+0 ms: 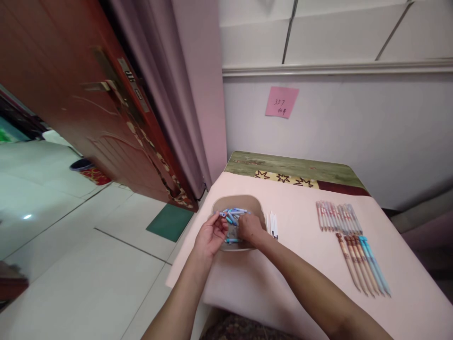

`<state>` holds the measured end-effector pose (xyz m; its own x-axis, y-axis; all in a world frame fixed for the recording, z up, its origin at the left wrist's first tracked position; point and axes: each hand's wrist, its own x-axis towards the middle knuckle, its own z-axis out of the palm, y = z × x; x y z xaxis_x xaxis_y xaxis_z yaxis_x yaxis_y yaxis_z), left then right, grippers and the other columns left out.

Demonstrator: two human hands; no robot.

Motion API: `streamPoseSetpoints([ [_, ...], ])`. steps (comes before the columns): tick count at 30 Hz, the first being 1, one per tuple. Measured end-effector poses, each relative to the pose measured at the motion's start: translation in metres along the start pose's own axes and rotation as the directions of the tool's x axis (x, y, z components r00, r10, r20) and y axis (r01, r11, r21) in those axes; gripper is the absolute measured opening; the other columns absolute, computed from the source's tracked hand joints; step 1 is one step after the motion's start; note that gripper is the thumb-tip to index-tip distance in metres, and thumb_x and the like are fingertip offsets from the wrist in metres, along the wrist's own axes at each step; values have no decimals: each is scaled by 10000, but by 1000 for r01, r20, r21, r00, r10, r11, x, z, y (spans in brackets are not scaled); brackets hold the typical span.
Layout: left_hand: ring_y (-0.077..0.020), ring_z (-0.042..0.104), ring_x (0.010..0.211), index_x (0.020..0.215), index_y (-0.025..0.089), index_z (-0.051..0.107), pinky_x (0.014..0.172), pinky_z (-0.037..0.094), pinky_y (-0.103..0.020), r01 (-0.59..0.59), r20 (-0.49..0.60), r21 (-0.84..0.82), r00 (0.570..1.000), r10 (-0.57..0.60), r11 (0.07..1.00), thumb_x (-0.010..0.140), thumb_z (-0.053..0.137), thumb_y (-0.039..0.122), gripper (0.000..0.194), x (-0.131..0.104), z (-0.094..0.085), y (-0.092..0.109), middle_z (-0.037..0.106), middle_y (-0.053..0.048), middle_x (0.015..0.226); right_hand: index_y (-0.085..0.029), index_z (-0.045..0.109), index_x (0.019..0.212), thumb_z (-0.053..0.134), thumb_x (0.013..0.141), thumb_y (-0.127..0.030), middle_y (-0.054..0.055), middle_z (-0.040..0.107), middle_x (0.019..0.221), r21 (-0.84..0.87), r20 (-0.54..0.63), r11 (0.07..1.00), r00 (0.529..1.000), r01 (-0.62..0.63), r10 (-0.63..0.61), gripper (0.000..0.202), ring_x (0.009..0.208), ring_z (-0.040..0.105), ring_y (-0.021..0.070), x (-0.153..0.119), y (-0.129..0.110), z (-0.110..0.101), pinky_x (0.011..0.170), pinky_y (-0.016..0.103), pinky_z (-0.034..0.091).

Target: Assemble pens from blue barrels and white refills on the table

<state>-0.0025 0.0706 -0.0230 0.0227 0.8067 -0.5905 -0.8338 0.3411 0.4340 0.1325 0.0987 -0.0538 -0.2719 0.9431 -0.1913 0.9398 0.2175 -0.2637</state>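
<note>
A person's left hand (pixel 211 232) pinches a slim blue pen-like piece (pixel 222 214) over a rounded beige bin (pixel 244 200) holding similar blue pieces (pixel 231 219), while the right hand (pixel 249 228) reaches inside, its finger grip hidden from view. Slim white sticks (pixel 272 224) lie just beside the bin on a pale pink tabletop covering (pixel 300 222).

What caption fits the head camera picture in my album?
A left hand pinches a small blue piece, a right hand reaches into a bin, and pens lie in rows nearby.

Pen rows (pixel 358 250) lie right of the basin (pixel 234 202).
</note>
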Motion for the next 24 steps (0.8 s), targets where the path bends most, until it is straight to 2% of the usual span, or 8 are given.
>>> streamPoseSetpoints([
  [4,-73,551,473,766,104,576,426,454,-155,18,-14,3,1000,-18,1000,890,501,105,145,0,-1,-3,613,-34,611,-95,687,915,509,799,-172,178,720,901,83,-96,996,995,-6,14,225,844,685,249,-10,8,-24,712,280,494],
  [6,-73,550,465,780,104,583,415,449,-153,30,-23,10,999,-29,1000,879,524,108,116,1,0,-8,618,-30,607,-138,658,919,474,828,-183,110,728,839,134,-134,991,991,22,-4,211,780,684,190,-19,12,-37,679,234,481],
  [8,-75,548,454,788,99,592,405,447,-154,47,-28,22,999,-46,999,868,549,117,92,3,1,-15,625,-34,608,-173,629,898,467,835,-187,41,718,758,279,-174,956,984,91,-43,175,696,672,140,-31,14,-46,631,194,469],
  [9,-75,547,447,788,98,595,401,446,-154,55,-31,29,998,-54,998,862,561,122,85,3,2,-19,628,-35,607,-182,616,880,471,834,-192,18,705,718,392,-190,910,980,133,-61,153,656,664,127,-36,15,-47,604,185,467],
  [11,-76,545,437,782,104,598,397,446,-157,66,-36,40,997,-64,997,851,579,127,75,4,3,-26,626,-30,597,-185,595,831,487,825,-207,-2,681,664,623,-212,759,975,190,-70,111,607,655,124,-44,14,-46,565,186,473],
  [13,-79,546,436,777,113,599,399,447,-157,66,-40,50,997,-64,997,846,586,126,71,4,5,-32,620,-23,584,-183,585,805,507,811,-222,-1,675,663,750,-204,634,978,188,-49,88,597,655,130,-49,13,-42,548,195,485],
  [17,-77,550,443,769,111,605,404,448,-153,52,-44,72,998,-49,996,849,581,124,85,2,7,-38,621,-24,577,-190,582,762,524,782,-218,-10,662,643,781,-216,593,976,194,-34,68,564,631,124,-52,15,-33,536,197,483],
  [24,-75,564,457,783,113,611,438,472,-154,-6,-40,82,999,10,997,851,574,117,78,0,9,-47,625,-17,579,-196,566,764,533,787,-250,-2,673,649,849,-266,478,964,226,16,67,589,646,135,-57,16,-32,553,211,496],
])
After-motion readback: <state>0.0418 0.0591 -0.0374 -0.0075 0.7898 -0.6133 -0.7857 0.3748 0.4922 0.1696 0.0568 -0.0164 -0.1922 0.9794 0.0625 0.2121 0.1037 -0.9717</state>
